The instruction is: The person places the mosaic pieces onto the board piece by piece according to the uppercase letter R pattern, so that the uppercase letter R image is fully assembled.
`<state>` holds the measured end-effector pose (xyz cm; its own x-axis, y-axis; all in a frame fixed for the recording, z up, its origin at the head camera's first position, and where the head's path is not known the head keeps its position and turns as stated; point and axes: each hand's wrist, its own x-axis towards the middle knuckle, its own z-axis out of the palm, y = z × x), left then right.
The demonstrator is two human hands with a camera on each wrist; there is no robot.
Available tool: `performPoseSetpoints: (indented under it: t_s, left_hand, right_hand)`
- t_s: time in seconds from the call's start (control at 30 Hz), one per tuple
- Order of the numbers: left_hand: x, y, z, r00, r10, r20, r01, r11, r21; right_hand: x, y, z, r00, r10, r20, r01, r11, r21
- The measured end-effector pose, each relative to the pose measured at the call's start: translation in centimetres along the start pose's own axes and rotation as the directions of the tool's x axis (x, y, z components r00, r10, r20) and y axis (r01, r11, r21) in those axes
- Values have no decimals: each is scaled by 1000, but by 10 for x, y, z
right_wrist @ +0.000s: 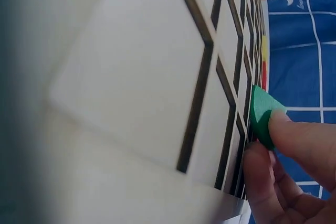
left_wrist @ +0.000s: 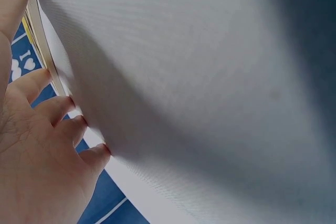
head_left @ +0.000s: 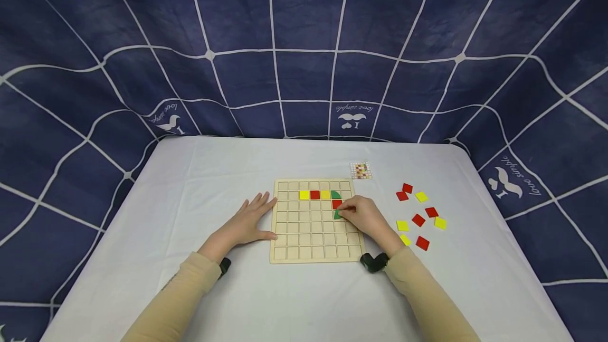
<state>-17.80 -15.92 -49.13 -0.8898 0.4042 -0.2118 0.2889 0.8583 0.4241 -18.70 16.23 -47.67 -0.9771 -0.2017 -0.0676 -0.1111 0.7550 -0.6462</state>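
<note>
Grid board (head_left: 313,223): pale unfinished wood, matt, with dark engraved cell lines. Green piece (right_wrist: 261,114): smooth, matt, looks like painted wood. Loose red and yellow tiles (head_left: 418,219): smooth, slight sheen. Worktop (head_left: 214,173): white cloth cover, matt, fine weave. Backdrop (head_left: 304,41): blue fabric.

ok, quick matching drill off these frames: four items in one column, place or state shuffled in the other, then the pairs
Items:
1. left hand
2. right hand
3. pattern card
4. loose red and yellow tiles

Place or state:
A. lies on the cloth just beyond the board's far right corner
B. scattered on the cloth to the right of the board
C. flat, fingers against the left edge of the wooden grid board
D. pinches a green piece over a cell below the red tile

Pairs: 1-C, 2-D, 3-A, 4-B
</note>
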Motion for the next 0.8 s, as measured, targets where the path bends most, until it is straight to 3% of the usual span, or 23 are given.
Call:
performPoseSetpoints:
  t_s: [0.17, 0.47, 0.8]
  left_hand:
    - [-1, 0, 0, 1000, 6, -4, -6, 1000, 0]
    - [-1, 1, -1, 1000, -3, 3, 3, 1000, -3]
    - [-1, 1, -1, 1000, 8, 1, -8, 1000, -27]
  right_hand:
    - [0, 1, 0, 1000, 16, -4, -16, 1000, 4]
    - [2, 4, 0, 998, 53, 15, -55, 993, 105]
    - [2, 3, 4, 998, -61, -8, 61, 998, 11]
